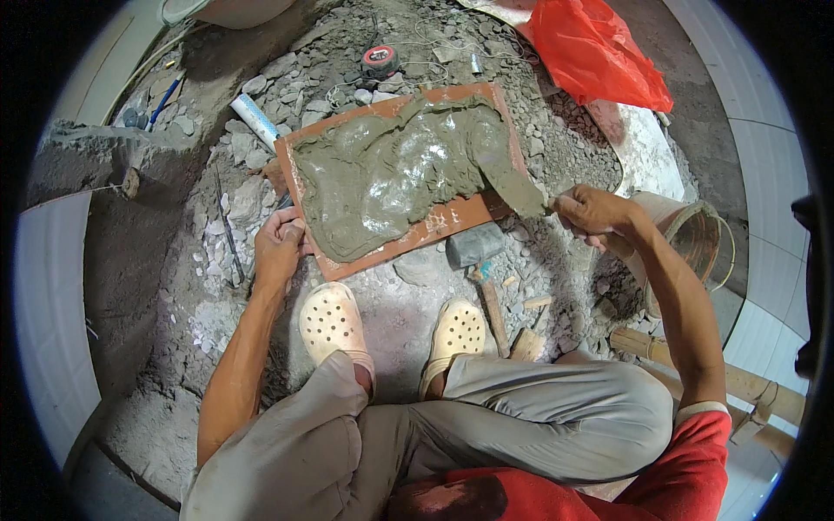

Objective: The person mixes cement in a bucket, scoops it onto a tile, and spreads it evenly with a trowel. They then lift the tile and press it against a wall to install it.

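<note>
While the left hand (280,249) grips the left edge of a mortar-coated brown tile (408,241) over rubble (248,204), the right hand (595,212) holds a trowel (519,193) at its right edge. Pale lettering (441,218) on tile's near rim; hammer (475,246) nearside, tape measure (380,59) beyond.

Two hands show: one left hand (280,247) and one right hand (595,213). There is one tile (434,224), one trowel (519,193), two clogs (333,321) near, one hammer (475,247), one bucket (702,239) right, one red bag (595,56) far right, one tape measure (380,59) far, one pale tube (254,120) and one blue stick (165,102) far left. The stones (254,201) are too many to count.
</note>
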